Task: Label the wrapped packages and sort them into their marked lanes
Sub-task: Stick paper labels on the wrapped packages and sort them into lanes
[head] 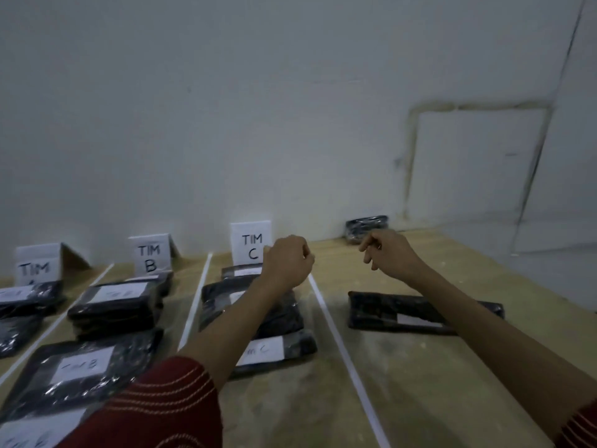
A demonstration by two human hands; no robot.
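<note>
Left hand [287,263]: fingers were curled in, back of hand to camera; whether anything was held could not be told. Right hand [391,253]: fingers were loosely curled, nothing seen in them. Both were raised clear of the desk [420,399], touching nothing.

Step was judged as the reach for the next package. Two were seen outside the lanes:
- labelled package [381,310], below the right fingers and partly under that forearm; label text unreadable.
- far package [366,227], just beyond the right fingers, against the wall [290,108]; no label visible.

Advice: the far package should be taken by its long edges, since the wrap looked slick and slack. It should be labelled flat on the desk, and the letter checked against the signs before placing. Packages should be lifted over the white strip [342,344], not slid, so the lane line is not shifted.

Around, far left of the left fingers first:
- TIM A sign [37,266], with wrapped packages below it.
- TIM B sign [150,253], with the lane B stack [119,302] in front.
- TIM C sign [248,245], just left of the left fingers and partly covered by them.
- lane C stack [226,305], under the left forearm.

Obstruction: lane C was crowded near the sign, so free room was judged to lie only at the near end. The left forearm was crossing that lane.
</note>
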